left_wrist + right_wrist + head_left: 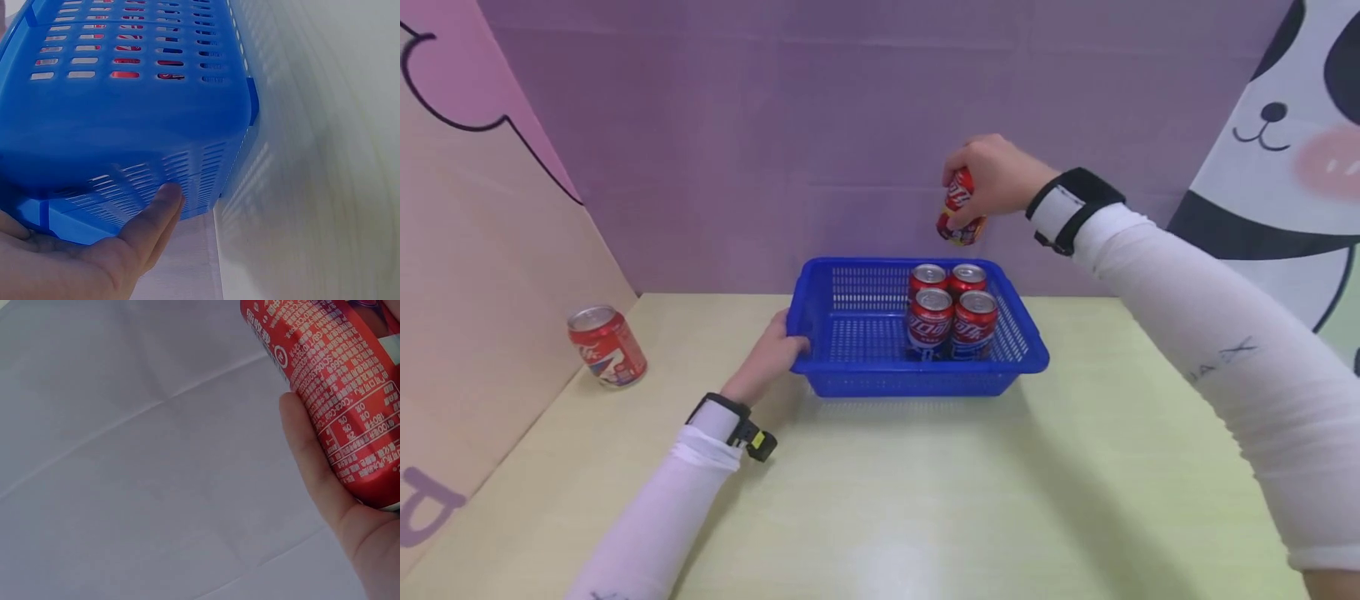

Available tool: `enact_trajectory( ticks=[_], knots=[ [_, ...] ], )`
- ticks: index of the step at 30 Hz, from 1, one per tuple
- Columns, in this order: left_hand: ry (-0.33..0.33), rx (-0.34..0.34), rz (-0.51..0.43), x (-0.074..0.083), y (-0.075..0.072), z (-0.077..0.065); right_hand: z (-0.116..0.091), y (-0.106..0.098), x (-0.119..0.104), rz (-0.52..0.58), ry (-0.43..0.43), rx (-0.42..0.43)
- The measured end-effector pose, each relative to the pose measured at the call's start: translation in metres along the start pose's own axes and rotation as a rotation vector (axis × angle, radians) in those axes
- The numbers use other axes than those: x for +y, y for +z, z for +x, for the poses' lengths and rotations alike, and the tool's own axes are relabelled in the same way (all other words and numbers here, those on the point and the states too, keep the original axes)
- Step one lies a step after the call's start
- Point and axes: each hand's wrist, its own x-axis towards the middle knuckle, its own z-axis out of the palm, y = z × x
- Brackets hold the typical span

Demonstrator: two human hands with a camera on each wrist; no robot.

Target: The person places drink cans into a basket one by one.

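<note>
Left hand: fingers pinching a blue rectangular plastic basket
Right hand: curled fingers holding a red cylindrical metal can above it

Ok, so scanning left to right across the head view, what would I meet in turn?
Lone red can → left hand → blue basket → right arm's white sleeve.
</note>
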Motion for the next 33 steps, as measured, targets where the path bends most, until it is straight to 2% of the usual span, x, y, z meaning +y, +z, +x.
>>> enact_trajectory(
  ticks=[7,16,22,25,33],
  knots=[
    [-0.005,0.008,0.012,0.0,0.006,0.0,0.019,0.022,-0.022,0.048,-0.087,-0.025],
    [0.016,-0.002,-0.006,0.0,0.009,0.001,0.023,0.058,-0.042,0.1,-0.184,-0.106],
    [0.012,0.005,0.003,0.001,0.009,0.0,0.03,0.074,-0.055,0.079,-0.226,-0.18],
    [0.005,0.01,0.002,0.001,0.008,0.0,0.035,0.079,-0.061,0.048,-0.239,-0.229],
    [0.001,0.002,0.002,-0.001,0.011,0.002,0.041,0.093,-0.069,-0.005,-0.188,-0.318]
  ],
)
